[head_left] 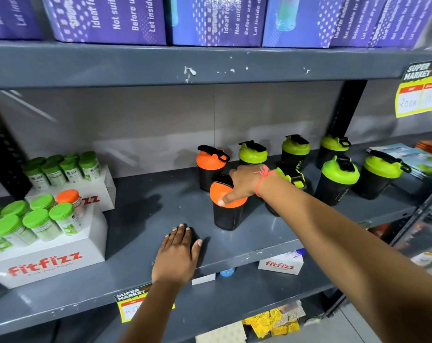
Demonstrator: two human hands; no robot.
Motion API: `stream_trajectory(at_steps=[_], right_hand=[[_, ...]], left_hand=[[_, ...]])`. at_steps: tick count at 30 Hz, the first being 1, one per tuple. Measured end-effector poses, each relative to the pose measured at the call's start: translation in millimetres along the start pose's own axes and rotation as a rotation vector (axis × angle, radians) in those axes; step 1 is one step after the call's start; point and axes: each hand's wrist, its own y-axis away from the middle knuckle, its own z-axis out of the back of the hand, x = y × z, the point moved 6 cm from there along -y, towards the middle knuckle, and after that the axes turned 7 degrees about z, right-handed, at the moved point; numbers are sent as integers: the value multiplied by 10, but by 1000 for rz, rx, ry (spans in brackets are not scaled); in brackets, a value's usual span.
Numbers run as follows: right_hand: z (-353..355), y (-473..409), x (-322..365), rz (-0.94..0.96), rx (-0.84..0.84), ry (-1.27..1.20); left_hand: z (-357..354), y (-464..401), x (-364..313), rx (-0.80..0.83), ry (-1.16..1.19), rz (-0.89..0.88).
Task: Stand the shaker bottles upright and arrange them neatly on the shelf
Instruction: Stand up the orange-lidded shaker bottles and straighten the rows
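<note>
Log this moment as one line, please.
right hand gripping front orange-lid shaker | left hand flat on shelf | shaker upright

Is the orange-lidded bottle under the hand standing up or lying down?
Standing up. The black shaker bottle with the orange lid has its base on the grey metal shelf and its lid on top, under the right hand.

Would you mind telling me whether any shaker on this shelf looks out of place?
Yes: one green-lidded black shaker bottle, behind the right wrist, is tipped over with its lid facing sideways, while the other shakers around it stand upright.
</note>
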Motion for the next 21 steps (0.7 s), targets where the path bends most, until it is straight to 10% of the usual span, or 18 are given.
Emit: stream_trajectory(at_steps=[8,21], right_hand=[[-43,-43,-119,-99,-16,-319],[-24,-104,81,-91,-155,-150]], left_hand=[[-17,-19,10,-9,-3,0],[-36,-17,23,-7,-7,6]])
